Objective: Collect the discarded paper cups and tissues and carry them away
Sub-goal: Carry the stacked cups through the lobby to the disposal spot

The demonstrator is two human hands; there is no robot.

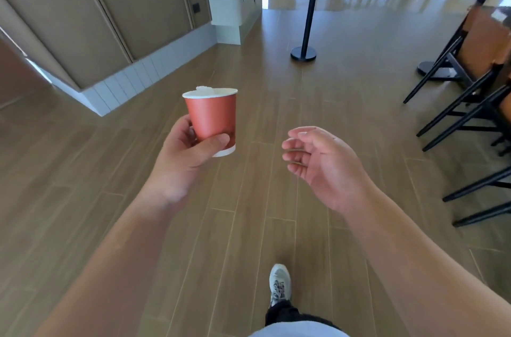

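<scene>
At centre frame the left hand (188,154) grips an upright red paper cup (212,118) near its base, a bit of white tissue (204,88) showing above the rim. The right hand (318,162) hangs empty beside it, fingers relaxed. Below, a grey sneaker (279,284) stands on the wooden floor (276,88); black chairs (470,99) fill the right edge.

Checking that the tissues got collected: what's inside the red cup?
A bit of white crumpled material, likely tissue, pokes above the rim of the red cup in the left hand. Anything deeper is hidden by its wall.

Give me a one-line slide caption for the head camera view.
Left hand carries an upright red paper cup stuffed with white tissue; right hand open.
</scene>
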